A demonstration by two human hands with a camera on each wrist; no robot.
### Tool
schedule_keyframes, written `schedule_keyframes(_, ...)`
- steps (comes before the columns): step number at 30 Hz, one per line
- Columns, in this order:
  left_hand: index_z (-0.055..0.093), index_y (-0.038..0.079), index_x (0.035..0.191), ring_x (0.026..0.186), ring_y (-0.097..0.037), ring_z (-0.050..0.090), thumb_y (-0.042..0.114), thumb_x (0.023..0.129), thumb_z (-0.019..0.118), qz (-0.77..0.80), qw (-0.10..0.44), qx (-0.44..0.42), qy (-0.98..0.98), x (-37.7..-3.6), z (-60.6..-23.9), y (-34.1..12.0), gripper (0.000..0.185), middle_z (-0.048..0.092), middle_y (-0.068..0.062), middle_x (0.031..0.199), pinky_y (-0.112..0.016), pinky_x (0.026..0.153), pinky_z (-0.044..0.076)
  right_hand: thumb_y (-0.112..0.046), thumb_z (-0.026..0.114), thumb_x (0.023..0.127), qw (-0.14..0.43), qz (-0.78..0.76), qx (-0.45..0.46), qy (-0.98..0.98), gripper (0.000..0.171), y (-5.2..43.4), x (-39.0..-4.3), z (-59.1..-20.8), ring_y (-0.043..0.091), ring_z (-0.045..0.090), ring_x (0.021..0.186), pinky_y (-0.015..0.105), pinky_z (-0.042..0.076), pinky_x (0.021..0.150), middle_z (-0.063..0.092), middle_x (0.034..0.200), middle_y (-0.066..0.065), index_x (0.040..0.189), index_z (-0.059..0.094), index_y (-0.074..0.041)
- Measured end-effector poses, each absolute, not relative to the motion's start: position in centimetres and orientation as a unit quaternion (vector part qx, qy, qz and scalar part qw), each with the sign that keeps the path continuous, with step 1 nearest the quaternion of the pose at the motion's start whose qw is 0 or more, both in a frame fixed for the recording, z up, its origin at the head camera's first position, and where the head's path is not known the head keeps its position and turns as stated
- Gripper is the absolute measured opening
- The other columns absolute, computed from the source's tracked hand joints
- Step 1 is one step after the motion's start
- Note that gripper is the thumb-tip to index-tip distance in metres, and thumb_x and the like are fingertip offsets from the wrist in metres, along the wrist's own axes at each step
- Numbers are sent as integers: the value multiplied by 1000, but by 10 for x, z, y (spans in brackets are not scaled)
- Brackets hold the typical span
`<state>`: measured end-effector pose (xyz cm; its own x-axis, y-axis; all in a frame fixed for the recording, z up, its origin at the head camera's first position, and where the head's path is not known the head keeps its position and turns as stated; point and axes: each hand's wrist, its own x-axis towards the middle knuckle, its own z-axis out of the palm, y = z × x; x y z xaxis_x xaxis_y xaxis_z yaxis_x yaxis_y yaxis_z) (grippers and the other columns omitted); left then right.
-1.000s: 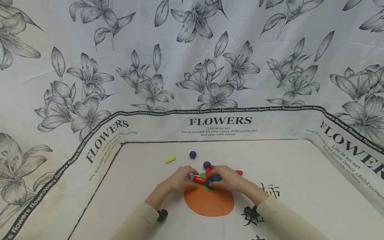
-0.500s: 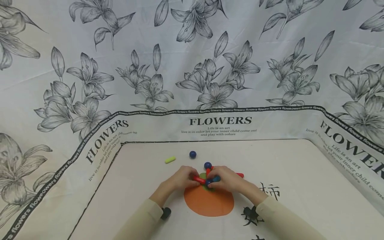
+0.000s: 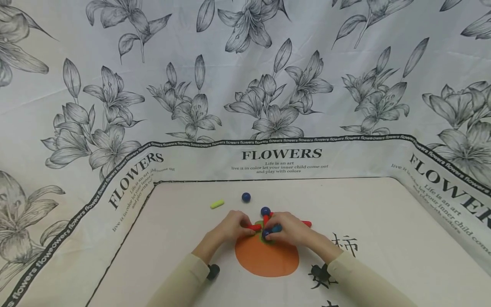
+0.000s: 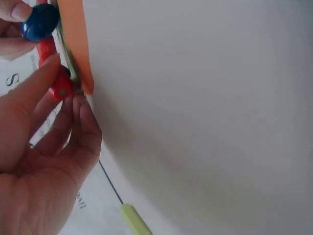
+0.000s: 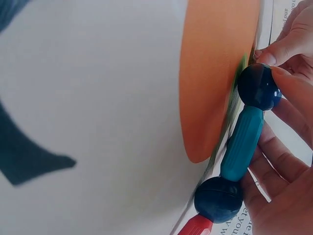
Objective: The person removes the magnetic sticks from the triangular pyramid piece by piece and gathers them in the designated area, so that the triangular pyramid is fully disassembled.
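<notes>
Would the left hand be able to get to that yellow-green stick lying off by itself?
Probably yes. The yellow-green stick lies alone on the cloth, just beyond the left hand, with nothing between them. But that hand is pinching a red stick, which it would likely need to let go first.

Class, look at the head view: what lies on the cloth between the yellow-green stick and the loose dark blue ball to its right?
Nothing: in the head view the cream cloth between the yellow-green plastic stick and the loose dark blue ball is bare.

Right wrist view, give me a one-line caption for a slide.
Right hand holds a teal rod joined to two blue balls beside the orange print.
</notes>
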<state>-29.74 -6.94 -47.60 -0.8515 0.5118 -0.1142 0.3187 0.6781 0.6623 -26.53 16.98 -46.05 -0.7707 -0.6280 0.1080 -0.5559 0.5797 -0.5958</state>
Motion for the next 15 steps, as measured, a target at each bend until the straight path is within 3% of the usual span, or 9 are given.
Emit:
schedule_keyframes(8, 79, 13, 94, 80, -13, 58, 21, 89, 82, 321, 139, 230, 908, -298, -476, -71, 9, 67, 6, 81, -25, 72, 51, -18, 81, 89, 68, -325, -326, 885, 19, 169, -265, -460, 29, 61, 91, 30, 54, 77, 69, 95, 2, 106, 79, -9)
schedule_keyframes(15, 77, 15, 93, 84, -14, 58, 21, 87, 84, 314, 107, 221, 917, -298, -477, -92, 11, 65, 7, 83, -29, 79, 52, -20, 81, 89, 69, -324, -319, 888, 20, 169, -266, -460, 29, 61, 91, 34, 55, 78, 68, 94, 2, 106, 79, -9)
